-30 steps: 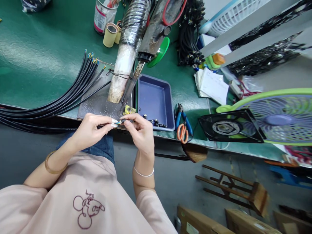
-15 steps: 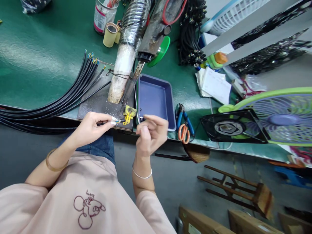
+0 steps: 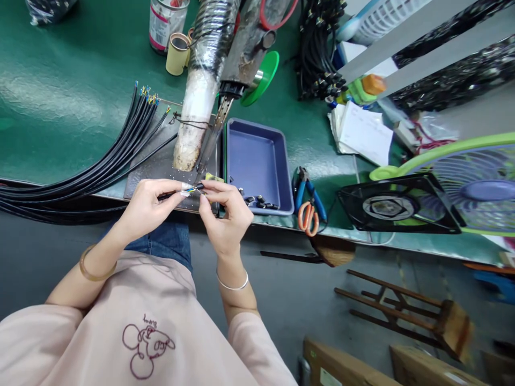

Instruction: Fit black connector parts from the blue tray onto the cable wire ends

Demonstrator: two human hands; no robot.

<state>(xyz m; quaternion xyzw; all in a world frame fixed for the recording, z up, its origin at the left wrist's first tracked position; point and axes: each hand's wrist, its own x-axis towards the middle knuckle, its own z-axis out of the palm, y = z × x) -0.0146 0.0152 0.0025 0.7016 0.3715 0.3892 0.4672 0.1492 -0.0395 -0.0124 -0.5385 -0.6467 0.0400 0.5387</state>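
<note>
My left hand (image 3: 155,203) pinches a black cable (image 3: 164,196) close to its stripped end, where thin coloured wires (image 3: 190,190) stick out past the fingertips. Fingertip to fingertip with it, my right hand (image 3: 225,212) has thumb and forefinger closed around the tips of those wires. A small dark piece shows at the forefinger, too small to name. Behind the right fingers a yellow clamp (image 3: 213,177) is mostly hidden. Just beyond both hands, the soldering iron (image 3: 209,142) points down beside a whitish, foil-wrapped duct (image 3: 191,126).
Black cables (image 3: 120,145) with stripped ends lie at left. A purple tray (image 3: 257,126) holds several small black connectors (image 3: 261,202). Blue-handled pliers (image 3: 306,187), orange-handled scissors (image 3: 308,219), papers (image 3: 364,131) and a black fan (image 3: 398,206) stand at right.
My right hand has moved left from over the tray's near edge to the wire ends and closed there. The black connectors in the tray have come into sight; the yellow clamp is now mostly covered.
</note>
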